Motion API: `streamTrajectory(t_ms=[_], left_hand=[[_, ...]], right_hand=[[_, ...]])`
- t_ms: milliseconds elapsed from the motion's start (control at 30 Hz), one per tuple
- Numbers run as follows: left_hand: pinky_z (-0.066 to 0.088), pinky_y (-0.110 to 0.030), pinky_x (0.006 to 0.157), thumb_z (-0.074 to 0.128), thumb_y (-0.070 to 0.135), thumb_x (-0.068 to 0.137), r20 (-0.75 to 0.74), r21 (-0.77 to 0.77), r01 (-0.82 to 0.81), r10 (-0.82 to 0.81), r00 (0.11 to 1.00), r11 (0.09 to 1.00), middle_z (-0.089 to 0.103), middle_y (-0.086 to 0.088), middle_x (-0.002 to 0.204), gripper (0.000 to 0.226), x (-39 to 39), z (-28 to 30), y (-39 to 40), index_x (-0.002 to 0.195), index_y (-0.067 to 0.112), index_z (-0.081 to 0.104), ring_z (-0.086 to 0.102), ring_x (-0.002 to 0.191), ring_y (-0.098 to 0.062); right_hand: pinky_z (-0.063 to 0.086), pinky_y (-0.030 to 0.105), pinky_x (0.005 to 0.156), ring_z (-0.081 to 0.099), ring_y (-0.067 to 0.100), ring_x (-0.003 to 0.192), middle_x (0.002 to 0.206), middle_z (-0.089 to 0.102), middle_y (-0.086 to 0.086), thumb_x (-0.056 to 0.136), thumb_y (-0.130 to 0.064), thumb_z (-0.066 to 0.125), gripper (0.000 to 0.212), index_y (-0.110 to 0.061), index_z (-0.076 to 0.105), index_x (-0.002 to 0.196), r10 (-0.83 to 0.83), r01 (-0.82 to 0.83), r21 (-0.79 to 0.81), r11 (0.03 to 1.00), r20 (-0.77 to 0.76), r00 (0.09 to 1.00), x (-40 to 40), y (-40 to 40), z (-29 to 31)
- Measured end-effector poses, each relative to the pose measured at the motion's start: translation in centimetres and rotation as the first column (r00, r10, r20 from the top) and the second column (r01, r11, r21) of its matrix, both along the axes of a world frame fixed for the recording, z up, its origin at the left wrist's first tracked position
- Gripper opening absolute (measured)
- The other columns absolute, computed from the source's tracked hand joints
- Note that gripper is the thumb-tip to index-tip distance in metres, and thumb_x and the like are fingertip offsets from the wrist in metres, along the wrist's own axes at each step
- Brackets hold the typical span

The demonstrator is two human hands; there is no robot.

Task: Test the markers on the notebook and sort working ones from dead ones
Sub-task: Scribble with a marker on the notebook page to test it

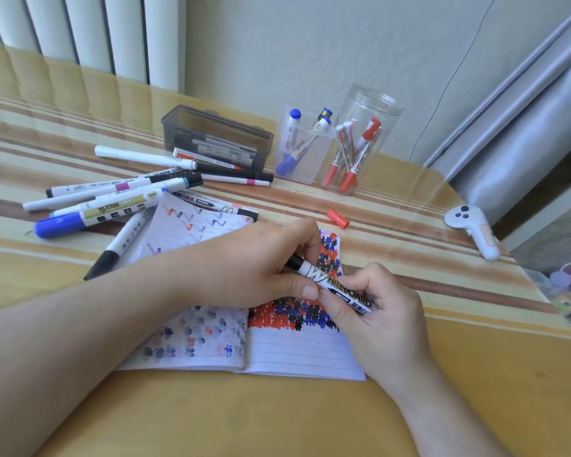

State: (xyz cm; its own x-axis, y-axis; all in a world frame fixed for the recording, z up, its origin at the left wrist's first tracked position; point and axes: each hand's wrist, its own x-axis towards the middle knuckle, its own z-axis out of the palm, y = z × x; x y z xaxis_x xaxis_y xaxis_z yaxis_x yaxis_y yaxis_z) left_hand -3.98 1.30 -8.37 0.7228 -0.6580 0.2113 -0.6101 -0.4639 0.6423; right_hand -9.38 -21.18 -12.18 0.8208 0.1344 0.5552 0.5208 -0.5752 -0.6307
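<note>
Over the open notebook [294,351], both hands hold one whiteboard marker [335,286] with a white barrel and a black cap. My left hand [261,265] pinches the capped end. My right hand [386,311] grips the barrel's other end. The notebook pages carry red, blue and black test marks. A pile of loose markers [112,199] lies at the left. A square clear cup [302,150] holds blue markers, and a round clear jar [360,143] holds red ones. A dark grey box [216,136] contains more markers.
A loose red cap [338,219] lies on the striped table beyond the notebook. A white controller [472,229] rests near the table's right edge. A radiator and a wall stand behind the table.
</note>
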Motion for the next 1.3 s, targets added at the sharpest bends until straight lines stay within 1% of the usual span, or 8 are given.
streamTrajectory(t_ms=[233, 367, 533, 667, 767, 900, 1133, 1300], left_hand=[[0.035, -0.018, 0.058, 0.076, 0.037, 0.091, -0.01, 0.013, 0.007, -0.007, 1.0, 1.0, 0.061, 0.011, 0.075, 0.028, 0.4, 0.0, -0.1, 0.096, 0.031, 0.049, 0.053, 0.068, -0.005], [0.04, -0.022, 0.061, 0.075, 0.041, 0.091, 0.018, 0.013, -0.007, 0.007, 1.0, 1.0, 0.063, 0.011, 0.079, 0.026, 0.9, -0.2, 0.6, 0.096, 0.036, 0.05, 0.056, 0.073, -0.007], [0.046, -0.021, 0.069, 0.078, 0.043, 0.088, 0.089, -0.087, -0.17, 0.177, 0.98, 0.982, 0.065, 0.014, 0.088, 0.025, 3.0, -0.2, 3.0, 0.099, 0.034, 0.057, 0.06, 0.083, -0.004], [0.044, -0.024, 0.07, 0.072, 0.043, 0.092, 0.054, -0.004, -0.258, 0.258, 0.965, 0.966, 0.06, 0.012, 0.091, 0.037, 3.8, -1.4, 3.3, 0.109, 0.029, 0.042, 0.055, 0.082, 0.0], [0.043, -0.03, 0.067, 0.069, 0.049, 0.09, 0.034, 0.053, -0.242, 0.24, 0.97, 0.969, 0.058, 0.012, 0.087, 0.034, 3.7, -1.3, 3.2, 0.1, 0.029, 0.043, 0.054, 0.079, -0.009], [0.051, -0.034, 0.075, 0.065, 0.058, 0.087, 0.172, 0.185, -0.167, 0.135, 0.976, 0.969, 0.062, 0.01, 0.079, 0.032, 3.4, -1.4, 3.0, 0.082, 0.028, 0.059, 0.057, 0.08, -0.013], [0.052, -0.037, 0.081, 0.065, 0.058, 0.087, 0.173, 0.135, -0.148, 0.124, 0.977, 0.98, 0.062, 0.01, 0.075, 0.033, 3.4, -1.7, 3.1, 0.078, 0.026, 0.06, 0.055, 0.077, -0.01], [0.049, -0.036, 0.081, 0.065, 0.056, 0.088, 0.19, 0.139, -0.153, 0.125, 0.974, 0.978, 0.063, 0.009, 0.078, 0.032, 3.4, -1.7, 3.2, 0.078, 0.026, 0.061, 0.056, 0.08, -0.014]], right_hand=[[0.05, 0.031, 0.059, 0.065, 0.013, 0.069, 0.075, 0.07, -0.012, 0.084, -0.046, 0.078, 0.024, -0.027, 0.062, 0.083, -0.015, 0.017, 0.042, 0.999, -0.041, 0.999, -0.1, 0.5, 0.2], [0.054, 0.043, 0.064, 0.067, 0.019, 0.074, 0.082, 0.074, -0.005, 0.087, -0.028, 0.082, 0.018, -0.033, 0.065, 0.088, -0.005, 0.024, 0.086, 0.996, -0.217, 0.976, -0.3, 1.0, 0.8], [0.047, 0.021, 0.06, 0.061, 0.011, 0.063, 0.083, 0.075, 0.006, 0.096, -0.009, 0.068, 0.02, -0.027, 0.071, 0.103, 0.021, 0.098, 0.287, 0.953, -0.383, 0.924, -0.3, 1.1, 1.8], [0.034, 0.02, 0.041, 0.045, 0.015, 0.048, 0.071, 0.066, 0.015, 0.099, 0.001, 0.057, 0.015, -0.005, 0.069, 0.105, 0.037, 0.296, 0.601, 0.743, -0.478, 0.877, 0.6, 0.0, 2.2], [0.029, 0.019, 0.036, 0.043, 0.016, 0.044, 0.072, 0.065, 0.017, 0.101, -0.003, 0.053, 0.016, -0.008, 0.068, 0.099, 0.074, 0.395, 0.708, 0.585, -0.531, 0.844, 2.1, 0.1, 4.1], [0.034, 0.021, 0.042, 0.046, 0.014, 0.05, 0.082, 0.071, 0.015, 0.103, -0.007, 0.053, 0.014, -0.009, 0.066, 0.109, 0.091, 0.33, 0.655, 0.68, -0.521, 0.848, 6.7, 3.8, 7.4], [0.042, 0.021, 0.044, 0.051, 0.014, 0.049, 0.091, 0.075, 0.01, 0.103, -0.014, 0.058, 0.021, -0.02, 0.061, 0.123, 0.107, 0.261, 0.583, 0.769, -0.52, 0.848, 18.6, 14.3, 9.6], [0.043, 0.028, 0.055, 0.058, 0.023, 0.062, 0.091, 0.07, 0.005, 0.093, -0.004, 0.056, 0.036, -0.027, 0.061, 0.12, -0.153, 0.241, 0.152, 0.958, -0.44, 0.885, 17.5, 13.1, 6.6]])
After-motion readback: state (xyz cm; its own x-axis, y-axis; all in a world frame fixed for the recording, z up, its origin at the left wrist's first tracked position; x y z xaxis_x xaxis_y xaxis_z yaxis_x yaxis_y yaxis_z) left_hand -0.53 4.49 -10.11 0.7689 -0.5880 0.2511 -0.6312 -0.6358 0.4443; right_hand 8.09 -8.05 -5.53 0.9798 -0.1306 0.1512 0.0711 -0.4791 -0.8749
